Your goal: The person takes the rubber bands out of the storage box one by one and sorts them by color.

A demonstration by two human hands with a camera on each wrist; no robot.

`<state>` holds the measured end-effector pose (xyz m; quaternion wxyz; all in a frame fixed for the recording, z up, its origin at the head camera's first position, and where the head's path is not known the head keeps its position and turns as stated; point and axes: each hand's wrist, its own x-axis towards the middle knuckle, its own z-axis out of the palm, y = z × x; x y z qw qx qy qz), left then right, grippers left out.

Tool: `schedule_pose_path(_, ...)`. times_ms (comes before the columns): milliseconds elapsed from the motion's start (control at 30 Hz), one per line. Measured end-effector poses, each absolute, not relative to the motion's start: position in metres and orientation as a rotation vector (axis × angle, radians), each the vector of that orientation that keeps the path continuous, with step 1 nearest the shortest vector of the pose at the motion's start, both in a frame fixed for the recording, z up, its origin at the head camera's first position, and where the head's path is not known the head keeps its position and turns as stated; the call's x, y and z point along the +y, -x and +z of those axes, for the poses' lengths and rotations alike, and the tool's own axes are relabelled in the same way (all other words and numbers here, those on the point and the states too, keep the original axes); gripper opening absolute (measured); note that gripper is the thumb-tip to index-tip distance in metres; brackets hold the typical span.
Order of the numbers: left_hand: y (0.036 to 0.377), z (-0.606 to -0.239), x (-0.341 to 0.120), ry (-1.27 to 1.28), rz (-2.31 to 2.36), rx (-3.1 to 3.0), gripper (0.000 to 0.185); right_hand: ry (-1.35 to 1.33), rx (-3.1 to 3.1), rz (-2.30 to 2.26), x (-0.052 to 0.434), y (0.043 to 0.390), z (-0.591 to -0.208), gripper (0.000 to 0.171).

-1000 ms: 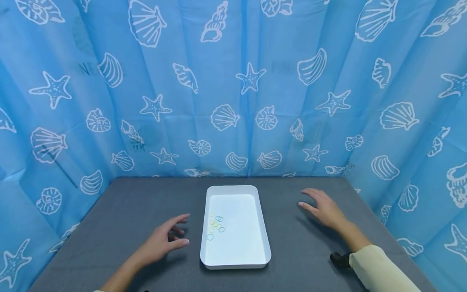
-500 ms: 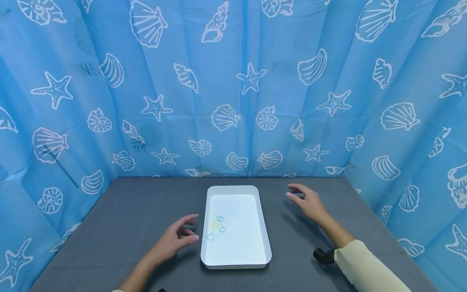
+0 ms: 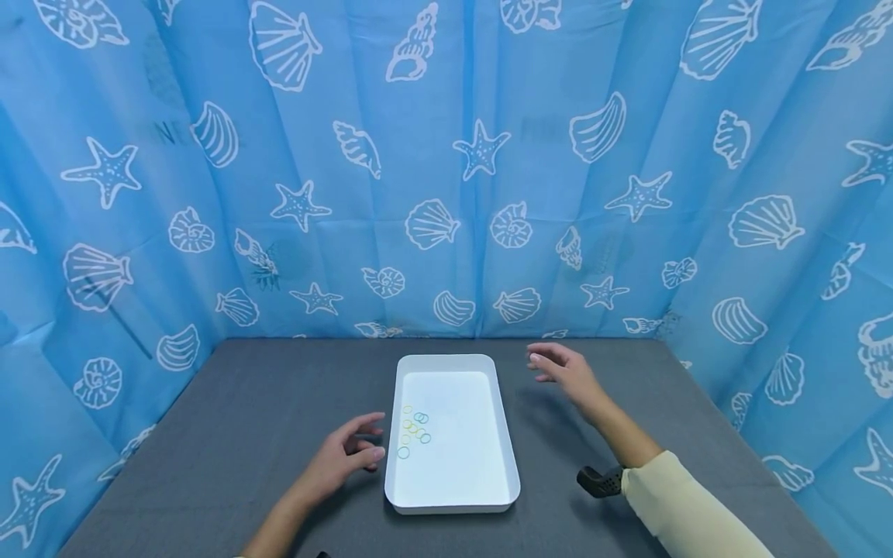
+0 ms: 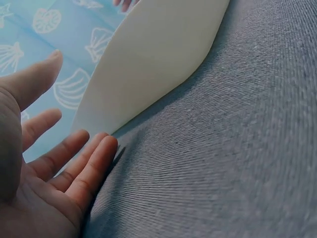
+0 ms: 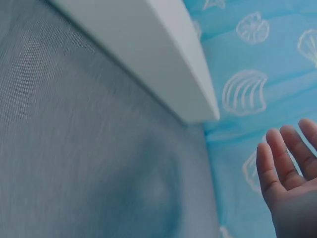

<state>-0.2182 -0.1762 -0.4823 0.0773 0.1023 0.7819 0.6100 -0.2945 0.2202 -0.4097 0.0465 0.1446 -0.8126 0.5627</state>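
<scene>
A white rectangular tray (image 3: 453,508) lies lengthwise on the grey table in the head view. Several thin yellow and teal rings (image 3: 413,428), like small rubber bands, are scattered along its left half. My left hand (image 3: 346,453) is beside the tray's left wall with relaxed fingers, its fingertips right at the rim. It holds nothing; in the left wrist view the palm (image 4: 49,198) and spread fingers face the tray wall (image 4: 148,64). My right hand (image 3: 568,373) hovers past the tray's far right corner, fingers loosely bent and holding nothing. The right wrist view shows its fingers (image 5: 287,158) extended.
Grey cloth (image 3: 279,387) covers the table. A blue curtain (image 3: 446,170) with white shell and starfish prints hangs along the back and sides. A black wrist device (image 3: 600,482) sits at the right sleeve (image 3: 687,504).
My left hand has moved right, up to the tray's left rim. My right hand has moved left and slightly away from me, closer to the tray. The tray and rings have stayed put.
</scene>
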Motion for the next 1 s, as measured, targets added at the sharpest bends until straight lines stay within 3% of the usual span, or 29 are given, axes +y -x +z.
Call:
schedule_pose_path(567, 0.216, -0.475, -0.164, -0.272, 1.922, 2.306, 0.053, -0.393, -2.462, 1.904, 0.180, 0.302, -0.378, 0.040)
schedule_pose_path(1000, 0.228, -0.483, -0.158, -0.269, 1.802, 2.322, 0.054, -0.401, -2.465, 1.967, 0.144, 0.309, -0.382, 0.036)
